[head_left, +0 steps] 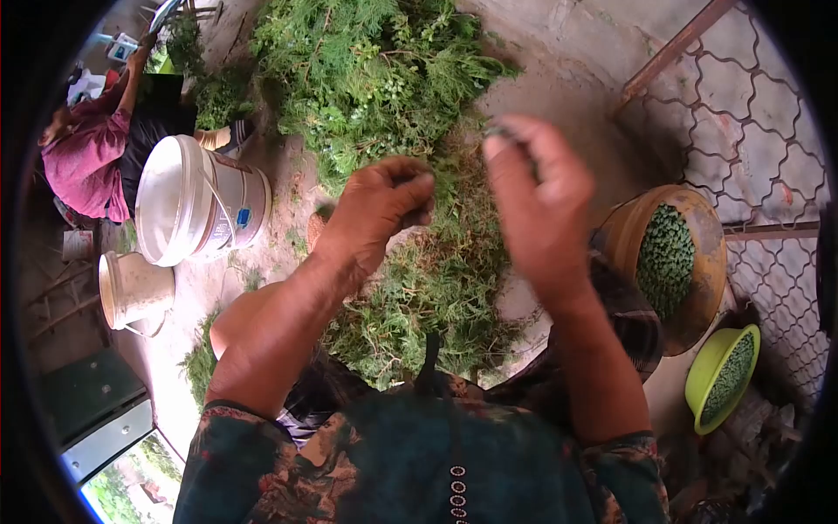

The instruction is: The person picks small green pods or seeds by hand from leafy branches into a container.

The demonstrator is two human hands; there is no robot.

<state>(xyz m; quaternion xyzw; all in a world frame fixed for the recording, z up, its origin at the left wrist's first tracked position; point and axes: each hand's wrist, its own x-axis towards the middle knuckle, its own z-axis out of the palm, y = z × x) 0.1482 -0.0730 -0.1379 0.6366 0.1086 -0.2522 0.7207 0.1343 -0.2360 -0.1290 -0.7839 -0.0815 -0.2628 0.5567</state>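
Observation:
My left hand [384,201] is closed, thumb and fingers pressed together, above the cut evergreen sprigs [428,306] heaped between my legs. Whatever it holds is hidden or too small to name. To its right, my right hand [546,196] is raised and smeared by motion. Its thumb and index finger come together near a small dark spot that I cannot make out. Beyond both hands lies a large pile of feathery green branches [367,87] with pale berry-like cones among the leaves. On my right stands a worn yellowish bucket [707,227] with many small green cones [668,262] inside.
A lime-green basin [697,384] of similar green cones sits at lower right. Wire mesh [733,113] runs along the right side. To the left stand a large white bucket [179,205] and a smaller pail [135,288]. Another person in a purple top [87,166] sits behind them.

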